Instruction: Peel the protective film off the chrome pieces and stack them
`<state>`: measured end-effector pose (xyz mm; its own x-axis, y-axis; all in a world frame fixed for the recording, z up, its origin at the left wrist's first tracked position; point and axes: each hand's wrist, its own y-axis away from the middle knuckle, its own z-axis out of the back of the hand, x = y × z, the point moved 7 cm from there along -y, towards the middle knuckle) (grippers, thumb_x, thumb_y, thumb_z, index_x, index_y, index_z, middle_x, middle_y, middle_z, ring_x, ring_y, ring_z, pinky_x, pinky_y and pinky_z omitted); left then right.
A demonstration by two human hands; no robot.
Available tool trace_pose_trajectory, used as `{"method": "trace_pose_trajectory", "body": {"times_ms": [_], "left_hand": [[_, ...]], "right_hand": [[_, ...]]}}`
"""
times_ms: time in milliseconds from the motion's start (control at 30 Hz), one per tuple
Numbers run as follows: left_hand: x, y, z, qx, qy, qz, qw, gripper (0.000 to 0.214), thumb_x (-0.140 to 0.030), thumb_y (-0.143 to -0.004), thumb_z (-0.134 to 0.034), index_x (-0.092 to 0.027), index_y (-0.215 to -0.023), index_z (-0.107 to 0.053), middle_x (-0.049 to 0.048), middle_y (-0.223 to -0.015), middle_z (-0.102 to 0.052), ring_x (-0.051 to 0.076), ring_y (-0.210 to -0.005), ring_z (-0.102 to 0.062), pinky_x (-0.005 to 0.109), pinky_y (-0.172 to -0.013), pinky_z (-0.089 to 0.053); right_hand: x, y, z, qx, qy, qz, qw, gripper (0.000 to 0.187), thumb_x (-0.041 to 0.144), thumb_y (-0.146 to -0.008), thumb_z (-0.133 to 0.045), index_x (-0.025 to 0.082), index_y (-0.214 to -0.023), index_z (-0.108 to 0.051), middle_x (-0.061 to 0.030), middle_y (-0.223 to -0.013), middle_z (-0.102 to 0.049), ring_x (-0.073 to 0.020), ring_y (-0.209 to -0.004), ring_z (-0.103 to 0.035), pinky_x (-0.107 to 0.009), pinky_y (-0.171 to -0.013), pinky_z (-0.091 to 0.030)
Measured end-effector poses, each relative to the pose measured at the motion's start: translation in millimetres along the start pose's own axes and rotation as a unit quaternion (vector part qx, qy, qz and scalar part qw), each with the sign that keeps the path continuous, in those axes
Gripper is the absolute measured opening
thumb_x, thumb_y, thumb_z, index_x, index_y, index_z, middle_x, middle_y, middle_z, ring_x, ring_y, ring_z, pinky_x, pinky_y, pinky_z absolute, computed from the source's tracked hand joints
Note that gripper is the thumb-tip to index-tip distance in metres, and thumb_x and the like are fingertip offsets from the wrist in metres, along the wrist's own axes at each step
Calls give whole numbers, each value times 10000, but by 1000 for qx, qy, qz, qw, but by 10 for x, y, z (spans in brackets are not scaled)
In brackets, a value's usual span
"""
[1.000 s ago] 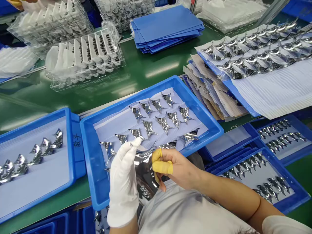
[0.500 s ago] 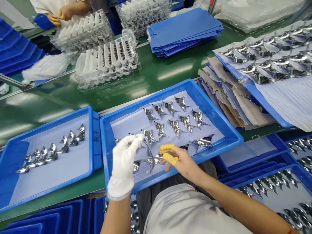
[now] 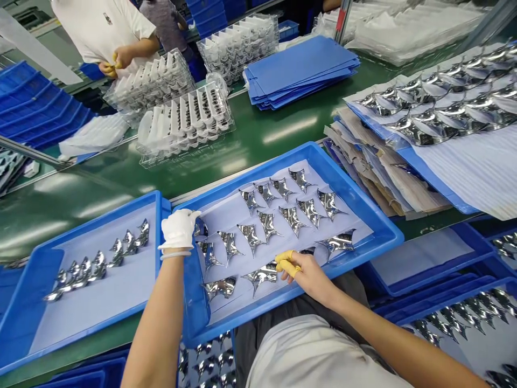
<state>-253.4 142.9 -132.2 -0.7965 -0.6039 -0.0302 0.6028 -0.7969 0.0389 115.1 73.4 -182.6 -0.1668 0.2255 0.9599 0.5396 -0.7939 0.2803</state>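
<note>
My left hand (image 3: 177,229), in a white glove, is over the left end of the middle blue tray (image 3: 355,253), close to the neighbouring tray. Its fingers are closed on a curved chrome part (image 3: 201,228), partly hidden by the glove. My right hand (image 3: 301,269) has yellow finger covers, with thumb and forefinger pinched at the right end of a pointed chrome part (image 3: 260,276) near the front of the tray. The fingers hide that end. Several similar chrome parts (image 3: 293,220) lie in rows on white sheeting around both hands.
A left blue tray (image 3: 151,269) holds a slanted row of chrome parts. Behind are clear racks (image 3: 186,121) and stacked blue sheets (image 3: 301,70). More chrome parts (image 3: 448,110) lie at right on white sheeting. A co-worker (image 3: 107,32) stands across the bench.
My left hand has moved left with its chrome part, from mid-tray to the tray's left end. My right fingers have closed at the front chrome part. The camera view has shifted.
</note>
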Motion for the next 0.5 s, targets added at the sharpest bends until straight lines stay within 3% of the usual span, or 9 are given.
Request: {"method": "trace_pose_trajectory", "body": {"times_ms": [167, 367, 500], "left_hand": [[-312, 110, -75, -18, -42, -37, 998, 383, -406, -969, -486, -119, -1152, -661, 148, -1092, -697, 283, -1063, -634, 487, -976, -399], [-1239, 491, -370, 54, 20, -215, 975, 333, -419, -957, -539, -169, -1126, -678, 89, -1113, -700, 233, -1084, -628, 428, -989, -425], [-1589, 656, -550, 64, 43, -239, 968, 335, -393, -912, -621, -152, -1143, -653, 96, -1121, -675, 264, -1118, -597, 497, -1014, -405]], "right_hand": [[-7, 4, 0, -2, 20, 18, 1000, 237, 230, -899, -507, 143, -1012, -697, -61, -839, -729, -156, -689, -694, -258, -609, -557], [-28, -6, -15, 5, 53, 25, 998, 251, 153, -894, -492, 144, -1040, -696, -58, -866, -726, -153, -714, -703, -251, -639, -554], [-33, -8, -17, 8, 65, 22, 998, 252, 174, -925, -474, 136, -1047, -691, -70, -864, -724, -155, -711, -698, -264, -646, -557]]}}
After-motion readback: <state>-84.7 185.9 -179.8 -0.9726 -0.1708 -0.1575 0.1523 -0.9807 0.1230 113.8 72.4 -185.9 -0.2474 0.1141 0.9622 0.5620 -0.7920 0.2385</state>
